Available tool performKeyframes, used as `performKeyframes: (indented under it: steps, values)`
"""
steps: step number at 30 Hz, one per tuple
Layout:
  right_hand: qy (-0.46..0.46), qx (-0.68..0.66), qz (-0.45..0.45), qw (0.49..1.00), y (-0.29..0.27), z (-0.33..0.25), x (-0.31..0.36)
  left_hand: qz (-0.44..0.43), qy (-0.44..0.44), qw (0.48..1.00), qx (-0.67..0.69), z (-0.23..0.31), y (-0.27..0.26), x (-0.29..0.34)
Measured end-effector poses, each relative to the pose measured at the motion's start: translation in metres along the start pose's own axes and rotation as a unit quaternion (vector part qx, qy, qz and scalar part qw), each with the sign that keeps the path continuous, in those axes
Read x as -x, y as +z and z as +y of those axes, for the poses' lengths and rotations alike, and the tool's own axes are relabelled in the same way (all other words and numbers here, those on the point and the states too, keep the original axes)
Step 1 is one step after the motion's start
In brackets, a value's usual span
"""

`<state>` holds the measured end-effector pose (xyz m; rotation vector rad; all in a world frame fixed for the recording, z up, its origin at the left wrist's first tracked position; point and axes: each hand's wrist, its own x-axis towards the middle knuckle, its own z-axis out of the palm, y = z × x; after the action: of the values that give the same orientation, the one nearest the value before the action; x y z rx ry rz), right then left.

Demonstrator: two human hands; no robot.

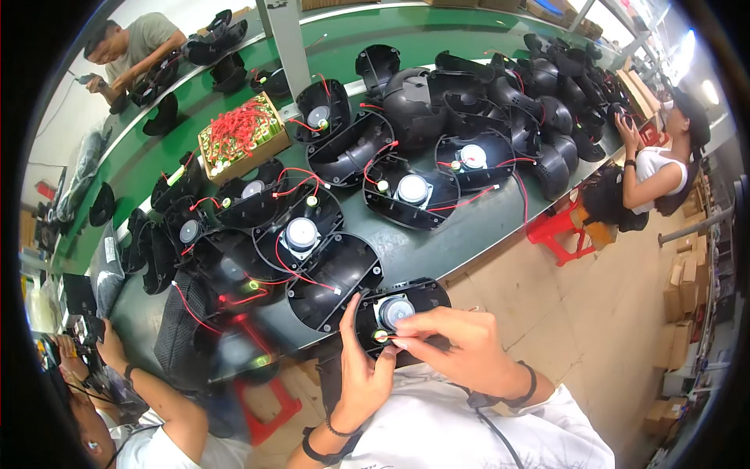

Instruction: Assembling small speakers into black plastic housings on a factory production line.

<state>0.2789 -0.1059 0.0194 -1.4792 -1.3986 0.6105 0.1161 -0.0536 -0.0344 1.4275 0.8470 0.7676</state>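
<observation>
Close to my body, my left hand [366, 377] grips the left edge of a black plastic shell [431, 295], thumb and fingers on its rim. A round grey speaker [397, 314] sits inside the shell on a light square frame. Beside the speaker is a small round yellow-green part [380, 336] with a short red wire [391, 338]. My right hand [469, 348] reaches over the shell, thumb and forefinger pinched together at that wire. Its fingertips hide the wire's end. Just beyond lies another shell [332, 293], resting at the bench edge.
Shells with speakers and red wires crowd the green bench [406, 254]. A cardboard box [262, 148] holds green cells with red leads. Co-workers sit at left [168, 414], far left [141, 55] and right [656, 164]. Red stools [558, 234] stand beside the bench; a metal post [289, 51] rises from it.
</observation>
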Motion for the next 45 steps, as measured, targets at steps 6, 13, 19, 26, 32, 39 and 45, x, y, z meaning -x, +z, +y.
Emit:
performKeyframes:
  steps: [6, 13, 19, 26, 32, 39, 45]
  values:
    - [-0.030, 0.138, -0.083, 0.986, -0.013, -0.022, 0.014, -0.004, 0.009, 1.000, -0.009, -0.005, 0.000, 0.002]
    - [-0.048, 0.112, -0.103, 0.987, -0.011, -0.017, 0.018, -0.002, -0.010, 1.000, 0.007, 0.006, 0.006, -0.002]
    - [-0.077, 0.087, -0.080, 0.990, -0.008, -0.016, 0.017, -0.009, -0.012, 1.000, 0.010, 0.005, 0.008, -0.004]
    - [0.082, 0.073, -0.128, 0.986, -0.019, -0.027, 0.000, -0.010, 0.025, 0.998, -0.051, -0.003, 0.007, -0.003]
    - [0.013, 0.115, -0.107, 0.988, -0.010, -0.014, -0.005, -0.005, 0.014, 1.000, -0.026, -0.005, 0.009, -0.001]
    - [-0.088, 0.142, -0.051, 0.985, -0.003, -0.006, 0.004, -0.010, 0.003, 1.000, 0.007, -0.001, 0.009, -0.002]
    - [-0.075, 0.175, -0.003, 0.982, -0.004, 0.001, 0.017, -0.015, -0.133, 0.979, 0.153, 0.018, 0.007, 0.000]
